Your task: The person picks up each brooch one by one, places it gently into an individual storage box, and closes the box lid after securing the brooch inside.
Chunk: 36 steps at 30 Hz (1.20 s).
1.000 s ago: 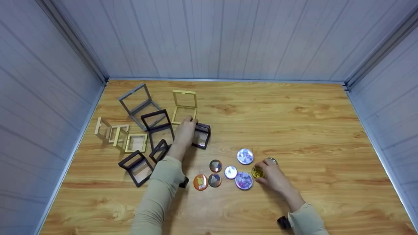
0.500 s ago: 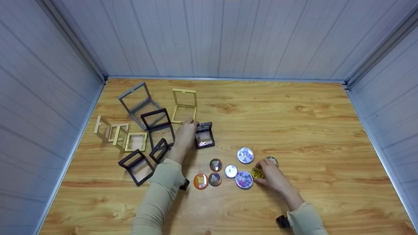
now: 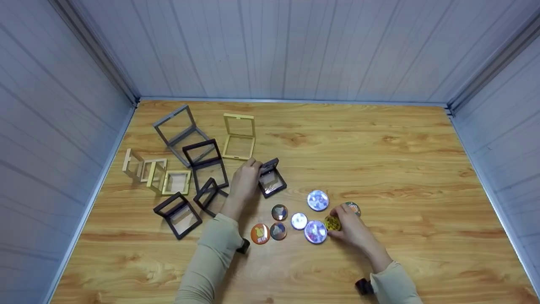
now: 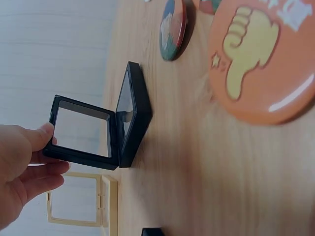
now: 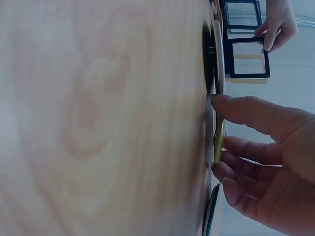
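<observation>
My left hand [image 3: 244,180] pinches the raised lid of a small black hinged display frame [image 3: 272,183], its base resting on the table. In the left wrist view, thumb and fingers grip the lid's edge [image 4: 82,156], which is swung up from the base [image 4: 140,118]. My right hand [image 3: 354,228] holds a small yellow button badge [image 3: 332,223] between thumb and fingertips. The right wrist view shows that yellow badge [image 5: 218,147] edge-on, close to the tabletop. Against its left side lies a larger purple badge [image 3: 315,232]; a green badge [image 3: 352,208] lies just behind the right hand.
More badges lie mid-table: a blue-white one [image 3: 317,200], a small white one [image 3: 299,221], two dark ones, and an orange one [image 3: 260,233]. Several opened frames stand at left, including a grey frame [image 3: 181,135] and a yellow frame [image 3: 239,137]. Panel walls [image 3: 287,50] enclose the table.
My left hand has moved the small black frame slightly right and toward me, turning it at an angle. My right hand has shifted little, keeping the yellow badge in its fingers.
</observation>
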Motion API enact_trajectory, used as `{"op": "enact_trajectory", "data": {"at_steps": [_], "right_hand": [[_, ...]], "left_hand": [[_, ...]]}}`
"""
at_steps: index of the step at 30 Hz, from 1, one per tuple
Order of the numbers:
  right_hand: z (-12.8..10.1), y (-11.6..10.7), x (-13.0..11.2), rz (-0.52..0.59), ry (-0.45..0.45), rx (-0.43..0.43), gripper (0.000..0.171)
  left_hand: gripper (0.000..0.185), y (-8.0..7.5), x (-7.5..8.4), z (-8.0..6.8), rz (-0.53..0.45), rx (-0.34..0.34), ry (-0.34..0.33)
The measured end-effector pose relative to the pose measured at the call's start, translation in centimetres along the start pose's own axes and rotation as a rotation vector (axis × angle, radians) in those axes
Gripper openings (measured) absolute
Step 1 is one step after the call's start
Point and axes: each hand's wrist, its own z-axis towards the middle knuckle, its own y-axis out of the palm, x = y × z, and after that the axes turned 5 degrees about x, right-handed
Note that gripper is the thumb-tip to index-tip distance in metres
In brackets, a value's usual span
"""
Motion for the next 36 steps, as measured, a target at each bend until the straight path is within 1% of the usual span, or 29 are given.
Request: {"op": "enact_trajectory", "data": {"at_steps": [4,11,16,24,29,33,36], "right_hand": [[0.1,-0.1,-0.2,0.008,-0.013,0.007,0.041],[0.3,-0.1,-0.6,0.028,0.014,0.006,0.042],[0.6,0.0,-0.9,0.047,0.026,0.018,0.043],[1.6,0.3,-1.6,0.067,0.028,0.073,0.047],[2.4,0.5,-2.2,0.102,0.040,0.113,0.044],[3.2,0.7,-2.7,0.124,0.015,0.166,0.043],[3.7,0.8,-3.1,0.127,0.005,0.191,0.043]], "left_hand": [[0.011,0.2,0.3,-0.4,-0.038,0.024,0.003],[0.013,0.7,1.0,-1.1,-0.114,0.061,-0.014],[0.014,1.1,1.5,-1.4,-0.138,0.076,-0.015],[0.015,1.4,2.2,-1.7,-0.161,0.080,-0.026],[0.014,1.6,2.6,-1.8,-0.164,0.101,-0.010],[0.014,1.8,2.8,-1.8,-0.169,0.109,0.001],[0.014,1.9,3.0,-1.8,-0.176,0.105,-0.002]]}}
